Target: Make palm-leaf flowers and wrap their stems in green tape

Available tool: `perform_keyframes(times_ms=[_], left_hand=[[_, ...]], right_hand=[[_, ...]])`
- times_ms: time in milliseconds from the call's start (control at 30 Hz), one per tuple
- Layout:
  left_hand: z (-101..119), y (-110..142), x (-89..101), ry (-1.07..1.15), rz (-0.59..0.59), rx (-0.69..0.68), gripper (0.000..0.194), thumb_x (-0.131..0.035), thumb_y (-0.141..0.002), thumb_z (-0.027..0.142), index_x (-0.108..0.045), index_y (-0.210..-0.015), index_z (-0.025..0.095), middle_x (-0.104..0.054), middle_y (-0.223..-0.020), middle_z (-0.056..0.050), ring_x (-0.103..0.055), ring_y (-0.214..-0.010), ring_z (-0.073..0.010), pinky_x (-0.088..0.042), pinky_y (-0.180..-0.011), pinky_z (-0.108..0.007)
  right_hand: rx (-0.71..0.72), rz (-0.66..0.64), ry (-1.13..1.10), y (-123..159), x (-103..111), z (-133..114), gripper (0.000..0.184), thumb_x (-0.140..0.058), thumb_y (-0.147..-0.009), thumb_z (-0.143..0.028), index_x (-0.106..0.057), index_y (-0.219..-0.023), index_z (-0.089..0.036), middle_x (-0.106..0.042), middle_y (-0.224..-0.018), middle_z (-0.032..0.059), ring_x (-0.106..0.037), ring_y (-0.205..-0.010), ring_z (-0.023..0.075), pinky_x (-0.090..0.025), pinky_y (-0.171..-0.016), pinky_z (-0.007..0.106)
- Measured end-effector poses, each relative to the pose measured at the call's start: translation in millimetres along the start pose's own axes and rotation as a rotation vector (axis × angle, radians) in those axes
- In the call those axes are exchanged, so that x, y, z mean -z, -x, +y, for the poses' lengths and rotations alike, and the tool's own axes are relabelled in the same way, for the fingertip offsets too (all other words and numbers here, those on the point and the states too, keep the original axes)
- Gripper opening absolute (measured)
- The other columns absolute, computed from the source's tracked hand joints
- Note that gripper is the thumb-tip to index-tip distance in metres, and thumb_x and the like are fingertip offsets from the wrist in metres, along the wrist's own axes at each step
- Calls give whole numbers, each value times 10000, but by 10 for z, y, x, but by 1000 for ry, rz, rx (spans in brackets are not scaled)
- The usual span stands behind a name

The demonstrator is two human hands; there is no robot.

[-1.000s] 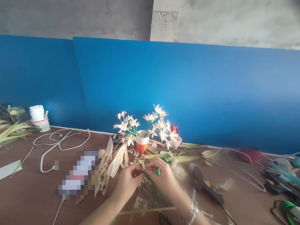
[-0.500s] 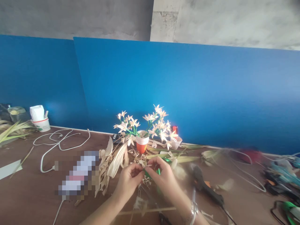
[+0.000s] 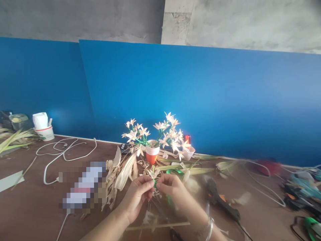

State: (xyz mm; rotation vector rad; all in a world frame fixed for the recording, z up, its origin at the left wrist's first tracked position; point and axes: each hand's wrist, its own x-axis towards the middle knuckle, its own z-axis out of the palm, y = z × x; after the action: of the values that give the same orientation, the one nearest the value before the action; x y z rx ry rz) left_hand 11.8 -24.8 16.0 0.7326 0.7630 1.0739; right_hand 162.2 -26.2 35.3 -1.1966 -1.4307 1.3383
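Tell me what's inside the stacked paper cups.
Green stems bearing pale star-shaped flowers rise from the stacked paper cups. The stem ends and anything lower down are hidden by the cup walls.

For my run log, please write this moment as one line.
left hand: pinches green strip | right hand: fingertips at same strip | beyond: flowers, cup | left: dry leaves | right: black tool

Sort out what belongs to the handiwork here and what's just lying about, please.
Likely in the work:
- green piece, pinched by left hand and right hand
- pale flowers
- dried husks
- black tool, perhaps

Probably just lying about:
- white cable
- white sheet
- red-rimmed tub
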Motion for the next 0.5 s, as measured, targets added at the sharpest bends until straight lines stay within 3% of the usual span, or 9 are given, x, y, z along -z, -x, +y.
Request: perform_keyframes(times_ms=[133,200,300,367,500], left_hand=[[37,-10,18,-95,-13,-9,218,-729,-624,299,-572,-672,155,-536,-508,54,-437,-439,-48,-307,-432,-161],[75,-23,28,-143,-9,-24,215,-711,-641,315,-566,-685,162,-499,-498,68,-412,-426,-46,-265,-393,-155],[121,-32,29,-215,14,19,219,-695,-649,333,-561,-691,165,-475,-484,79,-366,-377,-32,-164,-338,-150],[129,-29,20,-257,15,59,233,-698,-639,344,-553,-681,167,-455,-445,86,-355,-343,-31,-129,-317,-152],[103,-15,11,-348,-15,38,216,-680,-651,328,-566,-701,153,-466,-404,76,-416,-324,-54,-181,-291,-151]], right_hand=[[58,12,132,-20,7,55,148,-604,-735,-295,-580,-659,-170,-519,-553,-36,-452,-512,101,-358,-483,220],[239,151,316,-12,13,62,87,-554,-769,-232,-601,-821,-179,-595,-710,6,-542,-650,148,-442,-585,259],[634,394,703,29,12,46,321,-497,-755,-101,-550,-1049,-218,-578,-1054,77,-525,-987,227,-436,-828,375],[796,393,939,61,1,31,396,-484,-737,-53,-554,-1074,-248,-512,-1207,85,-440,-1127,264,-374,-910,442],[864,277,1165,79,-18,32,388,-489,-764,-65,-598,-1061,-289,-458,-1325,44,-356,-1217,286,-338,-925,454]])
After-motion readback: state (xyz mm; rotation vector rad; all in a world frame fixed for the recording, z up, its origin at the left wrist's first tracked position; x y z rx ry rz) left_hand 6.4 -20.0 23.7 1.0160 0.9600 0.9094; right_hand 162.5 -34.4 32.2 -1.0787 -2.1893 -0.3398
